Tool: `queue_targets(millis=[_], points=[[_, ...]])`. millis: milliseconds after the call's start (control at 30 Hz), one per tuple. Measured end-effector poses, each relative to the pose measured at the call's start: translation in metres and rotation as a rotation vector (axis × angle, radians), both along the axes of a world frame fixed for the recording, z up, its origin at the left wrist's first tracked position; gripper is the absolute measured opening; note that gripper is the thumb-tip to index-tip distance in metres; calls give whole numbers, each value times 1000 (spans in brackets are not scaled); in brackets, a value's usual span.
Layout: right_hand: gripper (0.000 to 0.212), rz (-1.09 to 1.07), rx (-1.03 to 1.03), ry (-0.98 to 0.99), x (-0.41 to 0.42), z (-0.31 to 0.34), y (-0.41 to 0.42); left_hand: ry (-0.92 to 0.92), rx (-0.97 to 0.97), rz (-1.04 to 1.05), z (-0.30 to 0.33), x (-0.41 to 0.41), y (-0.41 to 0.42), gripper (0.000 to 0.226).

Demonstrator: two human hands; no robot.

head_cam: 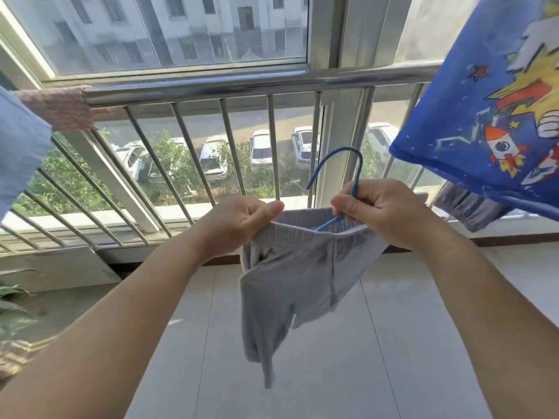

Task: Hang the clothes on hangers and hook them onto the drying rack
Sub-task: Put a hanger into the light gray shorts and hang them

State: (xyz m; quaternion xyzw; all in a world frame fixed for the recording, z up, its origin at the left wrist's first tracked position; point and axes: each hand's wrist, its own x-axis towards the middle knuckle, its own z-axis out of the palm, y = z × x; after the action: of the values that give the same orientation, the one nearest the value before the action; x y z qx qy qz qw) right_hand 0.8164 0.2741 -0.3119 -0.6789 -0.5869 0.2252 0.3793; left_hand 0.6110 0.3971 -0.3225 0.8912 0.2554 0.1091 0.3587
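At the centre of the frame, one pair of grey shorts point(298, 267) hangs by its waistband from two hands. Left hand point(239, 225) pinches the waistband; right hand point(378, 210) grips both waistband and one blue hanger point(352, 176).

No readable text anywhere — blue printed shirt point(496, 122) at far right carries only pictures: rocket, stars, no letters or numbers. Parked cars point(260, 151) outside — plates too small to read.
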Motion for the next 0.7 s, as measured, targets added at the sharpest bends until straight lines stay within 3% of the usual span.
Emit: queue_targets(millis=[200,267,333,433,533,633,700], points=[[24,-83,-123,-358,-9,-29,11,131,409,-170,-1,6,-13,52],[26,-81,-123,-372,-14,-30,13,204,513,-203,-3,8,-16,42],[27,-91,-57,-239,-12,-26,12,239,590,-232,-5,7,-18,32],[27,-104,53,-91,-11,-22,11,257,636,-237,-5,4,-18,28],[27,-61,-86,-303,-17,-29,13,279,642,-234,-2,3,-17,30],[29,-120,-125,-368,-19,-32,15,310,621,-229,0,1,-15,32],[31,-76,-196,-562,-21,-36,19,295,602,-203,4,0,-12,34]])
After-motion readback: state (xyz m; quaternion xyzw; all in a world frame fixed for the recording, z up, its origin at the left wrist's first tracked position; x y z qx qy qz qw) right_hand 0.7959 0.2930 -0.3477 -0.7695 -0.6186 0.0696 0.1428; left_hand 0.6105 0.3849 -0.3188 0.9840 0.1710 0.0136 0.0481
